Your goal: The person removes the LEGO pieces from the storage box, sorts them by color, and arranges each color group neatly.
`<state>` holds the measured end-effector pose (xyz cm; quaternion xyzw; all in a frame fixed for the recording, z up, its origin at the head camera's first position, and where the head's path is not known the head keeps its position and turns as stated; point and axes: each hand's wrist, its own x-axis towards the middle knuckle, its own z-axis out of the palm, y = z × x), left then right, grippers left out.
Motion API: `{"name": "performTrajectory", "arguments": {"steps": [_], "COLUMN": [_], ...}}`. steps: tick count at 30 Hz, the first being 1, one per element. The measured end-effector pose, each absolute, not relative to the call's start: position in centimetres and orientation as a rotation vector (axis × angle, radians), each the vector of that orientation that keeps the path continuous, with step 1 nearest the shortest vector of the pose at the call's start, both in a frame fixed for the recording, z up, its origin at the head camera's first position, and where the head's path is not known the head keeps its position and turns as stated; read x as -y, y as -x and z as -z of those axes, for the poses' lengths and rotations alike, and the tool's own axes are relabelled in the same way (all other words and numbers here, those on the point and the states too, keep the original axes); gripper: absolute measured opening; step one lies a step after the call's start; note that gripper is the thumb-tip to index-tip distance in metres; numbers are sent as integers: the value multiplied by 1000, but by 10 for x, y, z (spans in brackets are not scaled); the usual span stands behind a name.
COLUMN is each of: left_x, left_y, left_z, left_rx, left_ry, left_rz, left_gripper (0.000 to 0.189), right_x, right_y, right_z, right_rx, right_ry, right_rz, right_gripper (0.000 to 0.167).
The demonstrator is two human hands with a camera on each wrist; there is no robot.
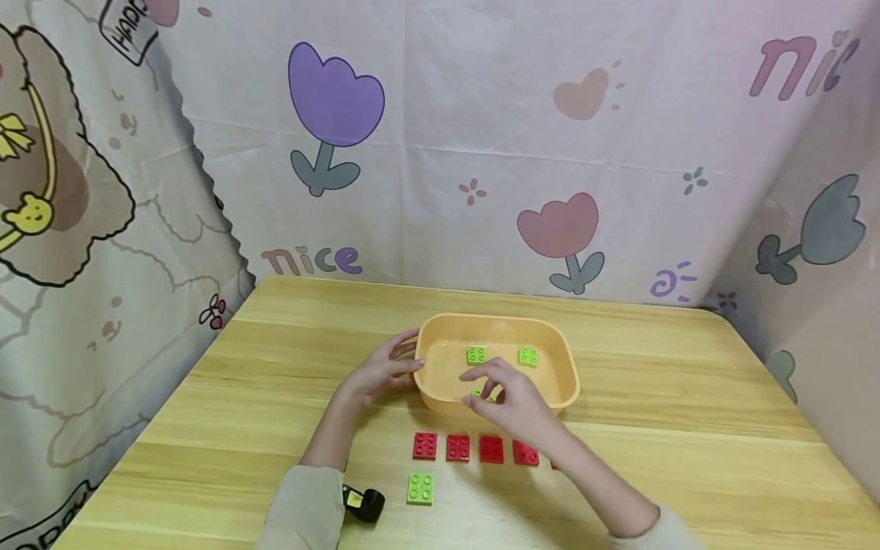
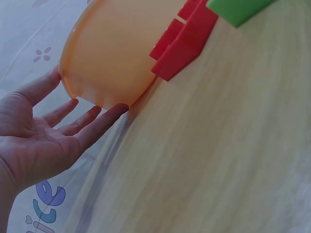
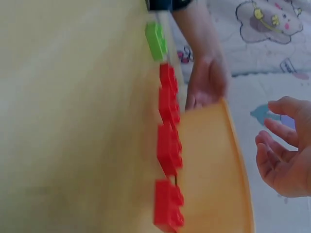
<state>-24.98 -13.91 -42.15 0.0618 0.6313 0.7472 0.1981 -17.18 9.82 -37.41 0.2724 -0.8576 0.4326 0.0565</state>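
In the head view a yellow plastic basin point(image 1: 440, 325) stands on the table with several green toy bricks point(image 1: 528, 357) inside. My left hand point(image 1: 381, 372) touches the basin's left end, its fingers spread along the outer wall; the left wrist view shows that hand point(image 2: 43, 131) with fingers mostly straight. Over the basin's near side is my right hand point(image 1: 512, 397), fingers bent and apart from the thumb. No brick shows in the right hand point(image 3: 289, 150) in the right wrist view. Several red toy bricks point(image 1: 425, 446) form a row before the basin, partly hidden by the right forearm.
Another green brick point(image 1: 420, 489) lies in front of the red row on the wooden table point(image 1: 275, 428). A black device with a yellow label point(image 1: 364, 504) is at the left sleeve. Printed cloth point(image 1: 440, 153) hangs behind the table and along both sides.
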Motion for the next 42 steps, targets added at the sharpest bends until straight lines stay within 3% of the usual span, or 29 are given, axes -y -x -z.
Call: {"name": "performTrajectory", "arguments": {"steps": [21,42], "left_x": [133,139], "left_y": [250,250], "left_z": [419,423], "left_rx": [-1756,-1760], "left_ry": [-144,-158], "left_rz": [-2101,-2102], "left_gripper": [65,64], "right_x": [-114,-115], "right_y": [267,286], "right_z": [380,411], "right_rx": [2724,2928], "right_ry": [-825,-786], "right_rz": [-1208,-1233], "right_gripper": [25,31]}}
